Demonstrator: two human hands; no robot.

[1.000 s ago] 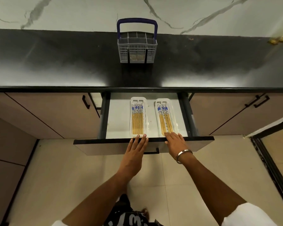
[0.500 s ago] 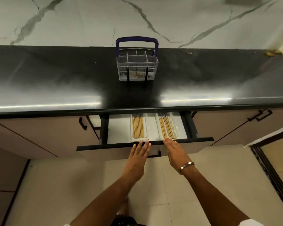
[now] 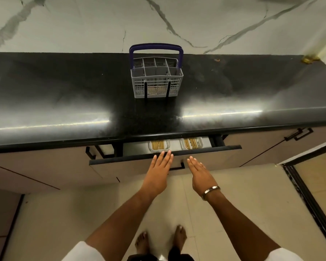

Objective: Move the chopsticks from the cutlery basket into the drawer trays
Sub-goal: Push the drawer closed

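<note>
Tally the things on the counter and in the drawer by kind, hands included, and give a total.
Basket: 1
Trays: 2
Drawer: 1
Hands: 2
Chopsticks: a bundle in each tray, too small to count singly
Total, chopsticks aside: 6

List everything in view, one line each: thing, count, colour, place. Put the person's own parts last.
cutlery basket: one, grey with a dark blue handle, on the countertop near the wall.
countertop: one, glossy black, across the middle.
wall: one, white marble with grey veins, behind the countertop.
drawer: one, beige front with black top edge, nearly shut under the countertop.
trays: two, white, side by side in the drawer.
chopsticks: several, tan, lying in both trays.
cabinet handles: black, on the doors either side.
floor: beige tiles, below.
bracelet: one, silver, right wrist.
hands: left hand and right hand, fingers straight, at the drawer front.
feet: two, bare, on the floor.
</note>
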